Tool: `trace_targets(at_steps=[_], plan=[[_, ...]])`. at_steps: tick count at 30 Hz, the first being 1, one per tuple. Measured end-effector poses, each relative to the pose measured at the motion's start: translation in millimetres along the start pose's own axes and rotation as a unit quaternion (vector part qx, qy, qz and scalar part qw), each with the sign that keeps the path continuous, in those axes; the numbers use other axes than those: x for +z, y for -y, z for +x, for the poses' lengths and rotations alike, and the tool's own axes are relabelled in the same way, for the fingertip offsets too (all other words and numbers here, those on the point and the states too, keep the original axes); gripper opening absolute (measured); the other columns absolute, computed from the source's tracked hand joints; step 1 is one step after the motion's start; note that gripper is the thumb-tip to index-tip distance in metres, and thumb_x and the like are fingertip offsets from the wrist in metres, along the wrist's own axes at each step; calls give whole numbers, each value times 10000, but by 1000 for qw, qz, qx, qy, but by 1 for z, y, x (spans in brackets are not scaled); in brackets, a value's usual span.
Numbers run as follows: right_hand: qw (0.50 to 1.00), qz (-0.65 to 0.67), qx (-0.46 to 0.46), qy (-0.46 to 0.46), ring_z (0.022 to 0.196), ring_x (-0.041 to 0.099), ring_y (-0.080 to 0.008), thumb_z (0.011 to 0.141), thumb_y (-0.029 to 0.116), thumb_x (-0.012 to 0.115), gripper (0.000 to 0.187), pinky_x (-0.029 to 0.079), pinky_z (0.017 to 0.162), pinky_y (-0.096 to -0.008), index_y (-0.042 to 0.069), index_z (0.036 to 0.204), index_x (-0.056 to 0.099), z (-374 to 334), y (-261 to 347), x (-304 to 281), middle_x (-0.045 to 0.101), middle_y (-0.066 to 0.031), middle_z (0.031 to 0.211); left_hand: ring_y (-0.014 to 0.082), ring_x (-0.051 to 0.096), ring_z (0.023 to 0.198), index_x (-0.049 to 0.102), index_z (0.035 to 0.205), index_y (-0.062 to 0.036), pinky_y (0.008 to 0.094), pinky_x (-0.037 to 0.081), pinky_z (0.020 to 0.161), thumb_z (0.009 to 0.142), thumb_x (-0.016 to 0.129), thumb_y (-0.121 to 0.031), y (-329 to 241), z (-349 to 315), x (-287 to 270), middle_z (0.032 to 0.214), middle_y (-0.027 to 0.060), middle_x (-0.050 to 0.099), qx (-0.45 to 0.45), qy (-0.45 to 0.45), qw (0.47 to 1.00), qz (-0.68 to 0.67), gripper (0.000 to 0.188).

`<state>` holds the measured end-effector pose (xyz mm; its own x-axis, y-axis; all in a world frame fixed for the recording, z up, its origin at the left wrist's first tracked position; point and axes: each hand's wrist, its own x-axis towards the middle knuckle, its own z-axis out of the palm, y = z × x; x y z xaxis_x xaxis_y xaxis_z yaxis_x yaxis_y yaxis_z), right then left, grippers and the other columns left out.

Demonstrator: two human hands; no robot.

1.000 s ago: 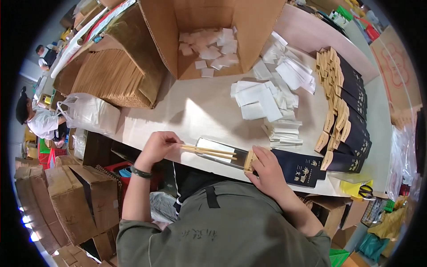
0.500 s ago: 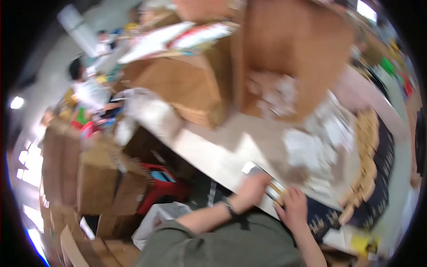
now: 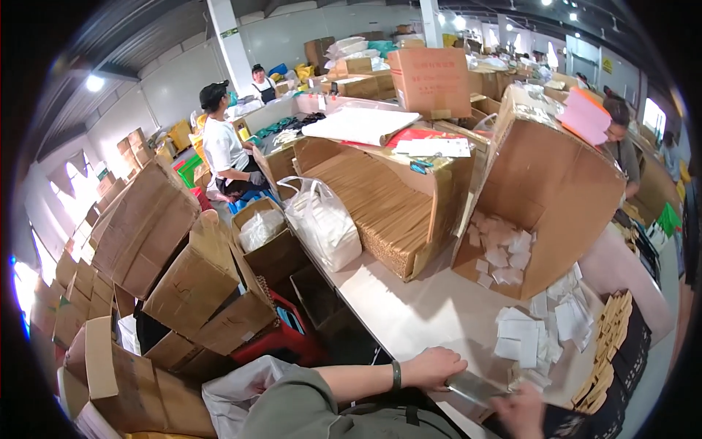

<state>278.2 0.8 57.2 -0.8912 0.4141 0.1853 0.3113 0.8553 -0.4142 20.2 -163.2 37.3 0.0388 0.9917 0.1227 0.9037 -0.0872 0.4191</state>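
Observation:
A flat, shiny grey packet [image 3: 474, 388] lies between my hands, low in the picture over the table's near edge. My left hand [image 3: 436, 367] is closed on its left end, the fingers bent around it. At the opposite end is my right hand [image 3: 523, 411], smeared by motion; whether its fingers grip the packet cannot be made out. Beyond the right hand lie loose white paper slips [image 3: 521, 336]. To their right, a row of tan card pieces [image 3: 605, 351] overlaps dark printed items [image 3: 630, 373].
On the pale table [image 3: 409, 311] stand a carton of stacked brown card [image 3: 380, 201], a tilted open carton [image 3: 556, 190] with white slips inside, and a white plastic bag [image 3: 322, 223]. Cartons [image 3: 194, 282] and a red crate [image 3: 289, 336] crowd the left. A person [image 3: 223, 146] stands beyond.
The view has tilted up, bringing the far room and ceiling into sight. My hands sit lower in the picture. The right hand has moved away from the left, along the packet.

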Motion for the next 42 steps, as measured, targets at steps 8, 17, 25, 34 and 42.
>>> trace_targets(at_steps=[8,17,25,34,42], plan=[[986,-100,-122,62,934,585,-418,634,381,772,448,472,823,-541,34,883,636,-61,-60,17,560,-215,1046,258,611,789,581,1029,-18,372,497,729,716,732,-302,-43,17,67,803,123,620,-49,67,886,-456,448],[986,-142,-58,-68,763,655,-299,851,325,603,298,496,756,-393,41,808,684,-20,46,8,686,-105,800,363,621,859,526,1015,-31,450,507,735,738,679,-233,-42,4,35,973,168,614,-164,66,950,-257,376],[933,-70,310,168,846,675,-376,919,333,516,340,529,763,-495,47,982,688,-7,44,40,690,-212,877,391,601,942,502,1189,-70,462,516,800,765,686,-208,-31,-24,32,1084,173,560,-171,46,978,-112,482],[936,94,340,15,700,650,-363,796,277,615,251,513,652,-471,49,691,623,1,38,47,633,-155,654,350,619,879,502,1290,-95,422,515,745,677,831,-360,-15,-12,-21,1024,121,581,-99,132,986,-18,744],[980,61,180,-57,786,622,-373,834,164,617,115,502,691,-437,51,813,625,13,32,22,640,-168,817,350,600,985,595,1216,-98,429,501,824,710,799,-340,26,36,-17,1121,151,595,40,54,995,-73,597]])
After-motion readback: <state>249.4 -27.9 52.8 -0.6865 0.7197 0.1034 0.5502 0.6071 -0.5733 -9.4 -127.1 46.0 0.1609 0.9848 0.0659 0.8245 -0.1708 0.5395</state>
